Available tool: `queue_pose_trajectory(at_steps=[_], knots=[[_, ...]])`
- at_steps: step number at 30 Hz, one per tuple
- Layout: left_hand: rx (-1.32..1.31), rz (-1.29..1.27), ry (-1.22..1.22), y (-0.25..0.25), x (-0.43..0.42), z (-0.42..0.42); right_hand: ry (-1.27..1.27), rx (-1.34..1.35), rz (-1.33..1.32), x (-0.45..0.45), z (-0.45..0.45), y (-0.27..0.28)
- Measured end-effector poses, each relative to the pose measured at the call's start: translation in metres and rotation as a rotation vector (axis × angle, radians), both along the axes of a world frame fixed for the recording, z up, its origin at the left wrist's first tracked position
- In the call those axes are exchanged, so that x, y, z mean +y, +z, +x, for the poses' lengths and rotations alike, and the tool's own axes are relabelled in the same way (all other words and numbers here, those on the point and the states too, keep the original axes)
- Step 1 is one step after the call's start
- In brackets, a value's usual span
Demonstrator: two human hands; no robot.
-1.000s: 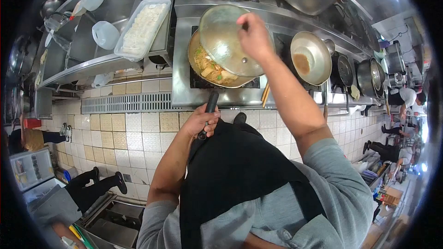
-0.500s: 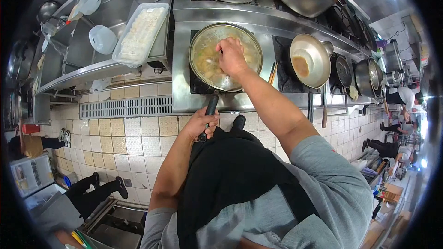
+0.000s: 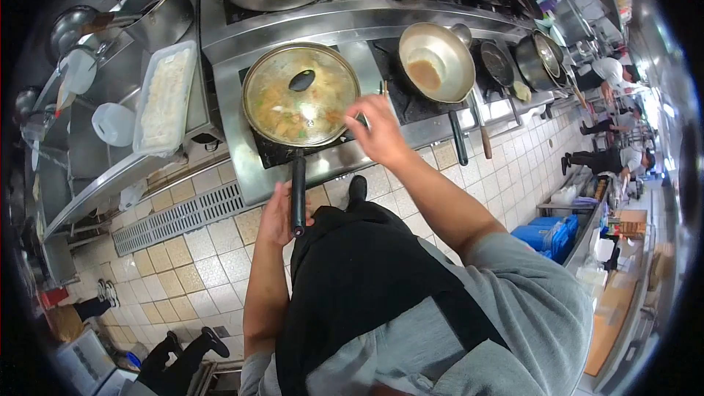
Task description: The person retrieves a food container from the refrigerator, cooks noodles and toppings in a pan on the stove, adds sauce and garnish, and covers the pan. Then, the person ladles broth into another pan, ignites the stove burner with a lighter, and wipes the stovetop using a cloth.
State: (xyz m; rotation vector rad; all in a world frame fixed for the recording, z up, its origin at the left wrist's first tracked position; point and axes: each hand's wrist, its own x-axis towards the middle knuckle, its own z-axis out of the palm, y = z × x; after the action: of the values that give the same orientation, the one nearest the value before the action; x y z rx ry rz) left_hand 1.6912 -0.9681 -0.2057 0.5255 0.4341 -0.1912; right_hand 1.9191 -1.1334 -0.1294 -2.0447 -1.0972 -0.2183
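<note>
On the stove (image 3: 249, 169), the covered pan (image 3: 290, 114) points its long handle (image 3: 298, 191) at the person (image 3: 374, 279); the loosely spread left hand (image 3: 274, 217) is nearest it; the right hand (image 3: 376, 130), also spread, is by the pan's right side.

From the wearer's head, the stove (image 3: 247, 170) is being viewed closely, forward and downward, the dim edges perhaps being warped.

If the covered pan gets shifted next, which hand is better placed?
Left, probably. The left hand is right at the pan handle, its grip loose. The right hand is up by the edge of the glass lid, farther from that handle.
</note>
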Motion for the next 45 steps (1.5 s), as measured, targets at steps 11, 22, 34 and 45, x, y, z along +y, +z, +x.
queue_pose_trajectory(at_steps=[11,22,34,45], knots=[[0.717,0.458,0.136,-0.123,-0.020,-0.141,-0.658,1.242,0.061,-0.266,0.073,-0.075],[1.064,0.503,0.120,-0.114,-0.176,-0.245,-0.171,1.775,0.643,-0.218,0.041,-0.037],[1.027,0.366,0.401,-0.132,-0.102,-0.327,0.050,1.765,0.387,-0.089,-0.069,0.106],[1.140,0.282,0.848,-0.136,-0.026,-0.494,0.441,1.920,0.049,0.158,-0.162,0.109]])
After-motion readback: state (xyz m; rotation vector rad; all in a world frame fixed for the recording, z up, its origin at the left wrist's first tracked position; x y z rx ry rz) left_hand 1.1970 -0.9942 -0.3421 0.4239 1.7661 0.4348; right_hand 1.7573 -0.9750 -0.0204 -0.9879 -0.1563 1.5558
